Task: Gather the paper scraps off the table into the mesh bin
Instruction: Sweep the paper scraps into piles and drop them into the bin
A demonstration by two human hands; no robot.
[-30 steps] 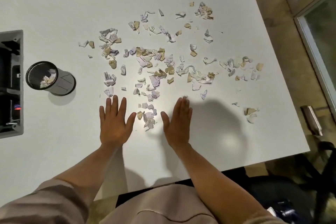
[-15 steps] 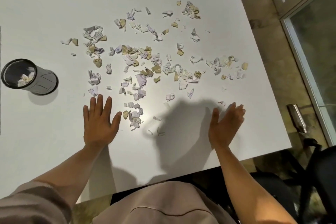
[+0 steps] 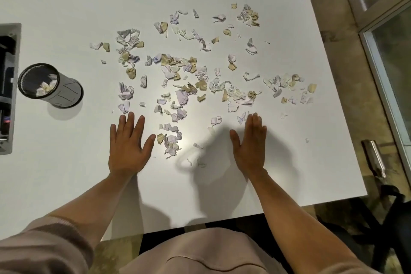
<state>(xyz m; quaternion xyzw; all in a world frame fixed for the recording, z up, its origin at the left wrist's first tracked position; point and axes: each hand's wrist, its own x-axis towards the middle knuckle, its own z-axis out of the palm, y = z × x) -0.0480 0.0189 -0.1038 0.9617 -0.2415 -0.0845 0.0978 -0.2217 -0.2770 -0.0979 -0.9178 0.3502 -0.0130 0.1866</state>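
Paper scraps (image 3: 189, 78) are lying scattered across the bench (image 3: 66, 2), mostly just beyond my fingers, with a small clump between my hands. I'm resting the left hand (image 3: 127, 147) flat, fingers spread wide; right hand (image 3: 250, 147) straight, fingers together, holding nothing. Mesh bin (image 3: 50, 83) is standing well left of the left fingers, a few scraps inside.

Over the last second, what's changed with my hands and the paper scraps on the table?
The right hand swung out toward the table's right edge, then came back beside the small scrap pile, though farther from it than at first; a few bits now lie loose between. Nothing was gripped. The left hand stayed flat left of the pile. The mesh bin and the wider spread of paper scraps look unchanged.
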